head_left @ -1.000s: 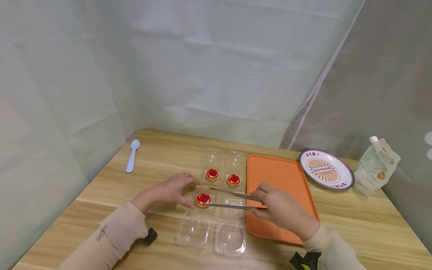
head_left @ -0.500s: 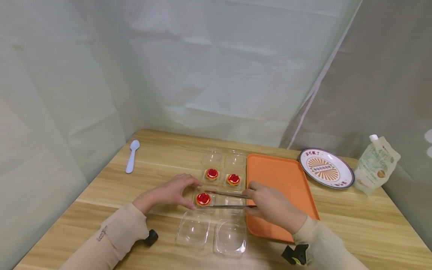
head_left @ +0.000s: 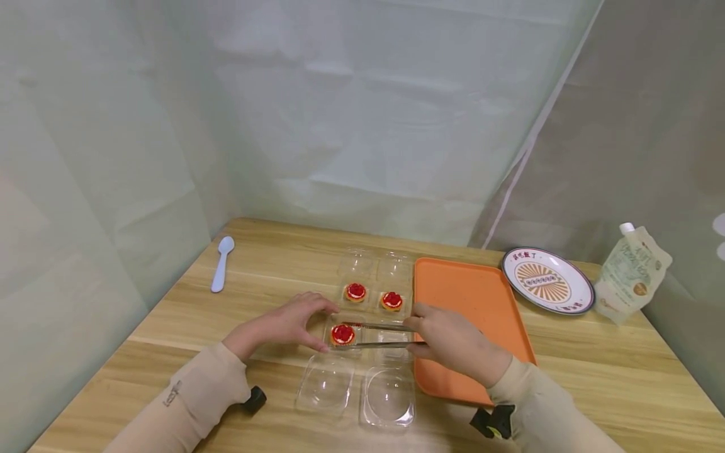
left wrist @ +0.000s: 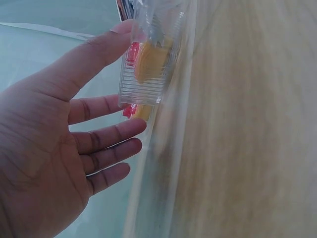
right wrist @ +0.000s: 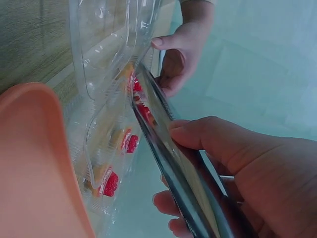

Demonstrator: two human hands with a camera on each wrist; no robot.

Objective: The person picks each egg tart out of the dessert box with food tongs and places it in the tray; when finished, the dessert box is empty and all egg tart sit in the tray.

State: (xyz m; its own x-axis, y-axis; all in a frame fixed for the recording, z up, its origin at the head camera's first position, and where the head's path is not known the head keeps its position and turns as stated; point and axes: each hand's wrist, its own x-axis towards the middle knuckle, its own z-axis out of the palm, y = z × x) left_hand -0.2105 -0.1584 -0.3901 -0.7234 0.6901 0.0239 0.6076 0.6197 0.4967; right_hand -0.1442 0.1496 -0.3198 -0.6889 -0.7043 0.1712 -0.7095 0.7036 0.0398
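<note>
Over the table point(head_left: 272, 251), your right hand point(head_left: 450, 343) gripped tongs point(right wrist: 173, 178) leftward, astride the nearest tart point(head_left: 342, 334), beside your spread left hand point(head_left: 291, 321).

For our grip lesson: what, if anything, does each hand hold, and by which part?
Right hand: metal tongs, by both arms. Left hand: at a clear plastic container's edge; grip unclear.

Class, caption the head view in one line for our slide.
The right hand holds tongs astride a tart in a clear box, the left hand at the box's edge.
</note>
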